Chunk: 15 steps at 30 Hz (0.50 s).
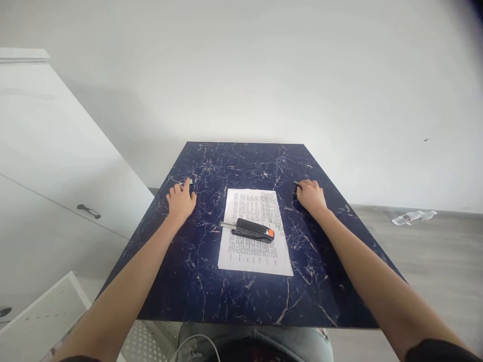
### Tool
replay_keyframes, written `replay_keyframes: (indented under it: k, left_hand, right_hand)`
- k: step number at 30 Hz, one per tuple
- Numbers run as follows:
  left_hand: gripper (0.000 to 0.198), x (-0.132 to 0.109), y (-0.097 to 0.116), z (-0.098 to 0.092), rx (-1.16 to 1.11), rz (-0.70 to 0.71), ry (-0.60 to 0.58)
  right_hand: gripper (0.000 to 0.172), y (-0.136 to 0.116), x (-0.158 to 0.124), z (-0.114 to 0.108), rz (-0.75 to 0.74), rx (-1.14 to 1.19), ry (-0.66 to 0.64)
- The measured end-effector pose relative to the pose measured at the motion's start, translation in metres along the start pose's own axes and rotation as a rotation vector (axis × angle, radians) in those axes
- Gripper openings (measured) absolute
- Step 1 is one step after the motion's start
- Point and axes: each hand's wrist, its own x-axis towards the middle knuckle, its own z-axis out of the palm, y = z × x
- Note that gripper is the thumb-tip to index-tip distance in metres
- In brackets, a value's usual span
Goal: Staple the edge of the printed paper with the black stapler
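Note:
In the head view, a black stapler [253,230] with an orange patch lies across the printed sheets of paper [260,261]. Its metal strip [228,225] sticks out past the left edge of the paper. My left hand [180,201] rests on the table left of the paper, fingers spread. By its index fingertip is a small pale piece [191,181], too small to make out. On the right side, my right hand [311,194] has its fingers curled around a small dark object [297,184]. Most of that object is hidden by the fingers.
The dark blue marbled table [241,301] stands against a white wall [245,75]. At the left is a white cabinet [56,151] with dark handles. A crumpled clear plastic wrapper [413,217] lies on the floor at right. A white cable [199,336] curves over my lap.

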Motion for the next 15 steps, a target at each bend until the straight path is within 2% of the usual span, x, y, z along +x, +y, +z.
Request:
replay_keyframes:
  k: [3,6,9,12,15]
  left_hand:
    - [0.056,0.009,0.003,0.002,-0.031,-0.029,-0.012]
    - [0.041,0.01,0.005,0.001,-0.084,0.021,0.0]
    - [0.029,0.007,0.003,0.0,-0.137,0.075,0.008]
    - [0.023,0.007,0.001,0.001,-0.183,0.156,0.0]
    - [0.027,0.009,0.003,0.006,-0.212,0.215,-0.008]
  right_hand:
    - [0.045,0.003,0.012,0.004,-0.008,0.007,-0.002]
    - [0.051,0.005,0.014,0.006,0.004,0.018,-0.011]
    - [0.055,0.004,0.007,0.008,0.047,0.042,0.052]
    - [0.047,-0.003,-0.008,0.009,0.041,0.075,0.104]
    - [0.036,-0.019,-0.028,0.002,-0.021,0.18,0.131]
